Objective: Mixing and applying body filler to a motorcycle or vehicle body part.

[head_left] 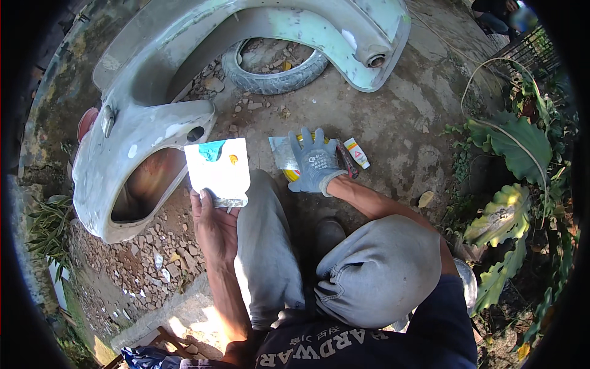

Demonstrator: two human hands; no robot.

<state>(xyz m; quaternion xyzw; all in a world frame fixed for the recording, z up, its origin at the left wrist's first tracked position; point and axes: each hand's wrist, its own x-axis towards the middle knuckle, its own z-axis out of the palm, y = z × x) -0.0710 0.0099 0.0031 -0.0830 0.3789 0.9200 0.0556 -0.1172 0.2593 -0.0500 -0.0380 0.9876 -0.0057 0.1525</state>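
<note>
My bare left hand (215, 224) grips the lower edge of a white square mixing board (209, 175). On the board's upper part sit a blue-green dab of paste (212, 150) and a small orange dab (233, 159). My right hand (318, 161), in a grey work glove, lies palm down with fingers spread over a round yellow-rimmed tin (289, 174), most of which it hides. Left of that tin, partly under the glove, is a pale flat sheet (281, 152). Just right of the glove lie a dark narrow object (348, 161) and a small white and orange box (356, 153).
A large grey-white scooter body shell (144, 132) curves across the left and far side. A worn tyre (275, 82) lies beneath its arch. Rubble (163, 255) covers the ground at left. Leafy plants (510, 147) line the right. Another person (501, 15) is at the far right.
</note>
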